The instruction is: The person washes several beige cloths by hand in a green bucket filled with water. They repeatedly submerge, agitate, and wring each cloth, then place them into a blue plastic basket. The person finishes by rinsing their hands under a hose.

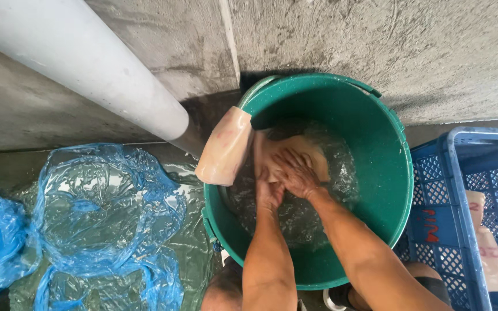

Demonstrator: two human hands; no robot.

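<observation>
Both my hands are down in a green bucket (387,173) half full of water. My left hand (268,193) and my right hand (297,173) press together on a pale, tan slab of soft material (312,154) lying in the water. Part of that slab, or a second piece like it, hangs over the bucket's left rim (224,147); whether the two are joined I cannot tell. Splashing water blurs what lies under my fingers.
A thick grey pipe (87,57) slants down the concrete wall (433,52) to the bucket's left. Crumpled blue plastic bags (105,219) lie on the wet floor at left. A blue plastic crate (462,213) stands at right with a pale piece inside.
</observation>
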